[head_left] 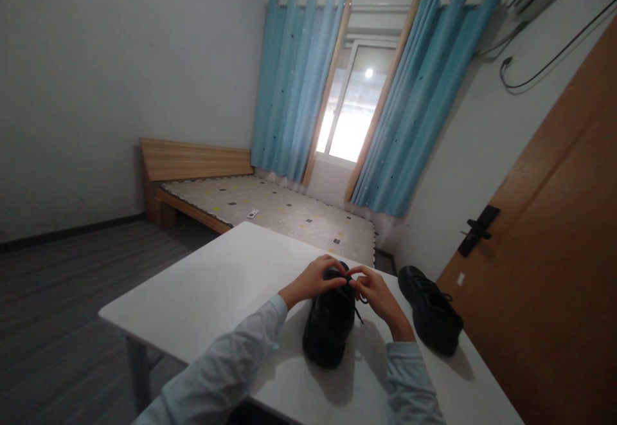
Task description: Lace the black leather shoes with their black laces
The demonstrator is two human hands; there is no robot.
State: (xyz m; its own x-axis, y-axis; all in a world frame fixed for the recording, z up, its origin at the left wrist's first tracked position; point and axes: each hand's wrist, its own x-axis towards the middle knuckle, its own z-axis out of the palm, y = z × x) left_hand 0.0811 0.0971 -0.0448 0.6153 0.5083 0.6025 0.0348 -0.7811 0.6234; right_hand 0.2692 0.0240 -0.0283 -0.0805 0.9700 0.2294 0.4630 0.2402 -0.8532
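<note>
A black lace-up shoe (329, 325) stands upright on the white table in front of me, its heel toward me. Over its lacing, my left hand (324, 276) reaches in from the left with thumb and fingertips pinched at the black shoelace (359, 316). From the other side my right hand (373, 289) pinches the lace too, and the fingertips of both hands nearly meet. One lace end hangs down the shoe's right side. A second black shoe (431, 312), also laced, rests near the table's right edge, apart from my hands.
The white table (207, 290) extends to the left and away from me. Beyond it is a bed (284, 209) with a bare patterned mattress and a small white remote (253, 213). A wooden door (544, 219) with a black handle (479, 231) is close on the right.
</note>
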